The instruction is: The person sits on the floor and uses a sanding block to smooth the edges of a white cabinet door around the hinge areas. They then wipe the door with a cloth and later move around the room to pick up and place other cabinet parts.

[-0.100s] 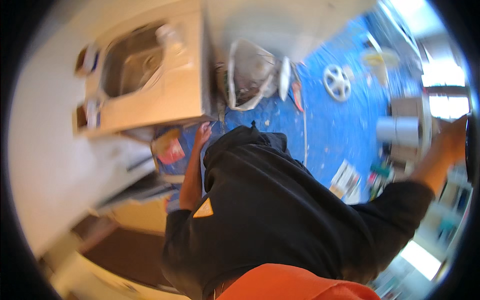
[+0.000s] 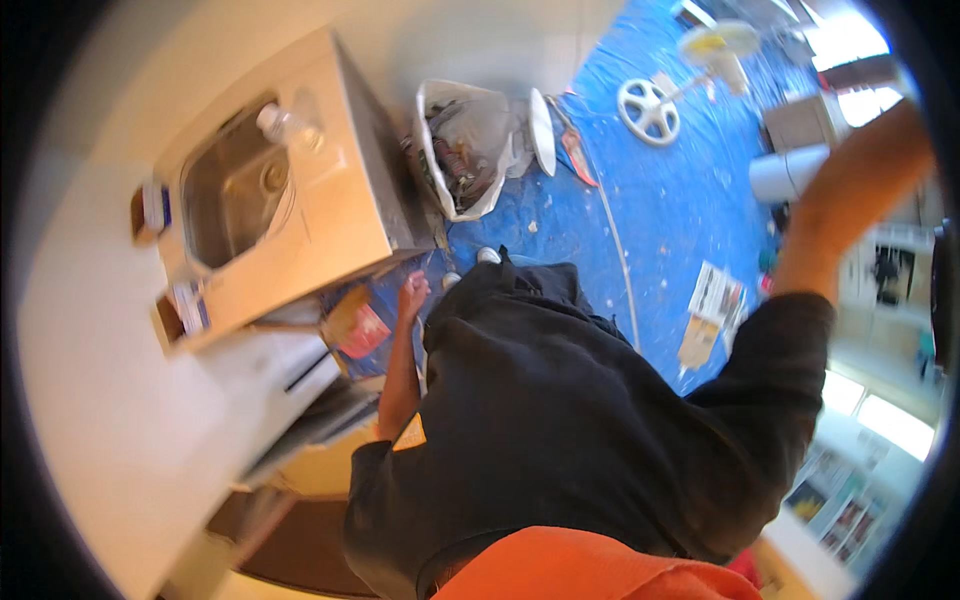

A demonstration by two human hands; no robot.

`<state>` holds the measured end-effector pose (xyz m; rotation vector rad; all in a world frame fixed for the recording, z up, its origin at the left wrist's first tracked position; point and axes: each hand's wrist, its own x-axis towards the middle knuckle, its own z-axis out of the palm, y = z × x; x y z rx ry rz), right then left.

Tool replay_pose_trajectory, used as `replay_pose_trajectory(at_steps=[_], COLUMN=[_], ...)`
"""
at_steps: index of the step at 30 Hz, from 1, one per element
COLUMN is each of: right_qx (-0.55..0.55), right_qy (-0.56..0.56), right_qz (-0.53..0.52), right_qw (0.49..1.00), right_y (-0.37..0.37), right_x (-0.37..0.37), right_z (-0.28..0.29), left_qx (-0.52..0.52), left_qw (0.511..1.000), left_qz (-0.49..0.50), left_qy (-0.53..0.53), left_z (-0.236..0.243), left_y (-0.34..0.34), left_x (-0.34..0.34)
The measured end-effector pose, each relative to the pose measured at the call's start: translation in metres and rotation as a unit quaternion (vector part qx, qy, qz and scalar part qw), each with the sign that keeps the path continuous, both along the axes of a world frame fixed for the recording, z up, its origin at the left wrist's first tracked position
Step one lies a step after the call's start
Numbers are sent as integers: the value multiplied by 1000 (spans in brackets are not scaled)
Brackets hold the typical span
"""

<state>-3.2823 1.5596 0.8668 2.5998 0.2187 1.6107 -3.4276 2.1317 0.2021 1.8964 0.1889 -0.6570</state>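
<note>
My left hand [image 2: 413, 295] hangs low beside my body, just past the front corner of a pale sink counter [image 2: 345, 215]. Its fingers look loosely curled, and nothing shows in them. Nearest to it below is a red and tan package [image 2: 362, 330] on the blue sheeting. My right hand [image 2: 895, 150] is raised at the upper right rim of the picture, the arm bent up from a black sleeve. The rim cuts off its fingers, so whatever they hold or touch is hidden.
A steel basin [image 2: 235, 195] is set in the counter, with a clear bottle [image 2: 290, 128] by it. Beside the counter stands a filled white bag [image 2: 465, 150]. Blue sheeting [image 2: 680, 230] covers the floor, bearing a fan with a white wheel-shaped base [image 2: 648, 112] and printed papers [image 2: 716, 295].
The view has turned, so the counter and bag sit tilted and further left. My right hand has swung higher up at the right rim. My left arm still hangs down.
</note>
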Motion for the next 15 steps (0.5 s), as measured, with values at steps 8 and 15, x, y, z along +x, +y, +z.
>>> replay_pose_trajectory(at_steps=[8,15], right_qx=[248,567], right_qy=[569,557], right_qz=[81,-80], right_qw=[780,602], right_y=[103,-5], right_x=[-61,-272], right_z=[-360,-639], left_qx=[20,62], left_qw=[989,982], left_qz=[-72,-116], left_qy=[130,136], left_z=[9,27], left_y=[9,-79], left_x=[-31,-13])
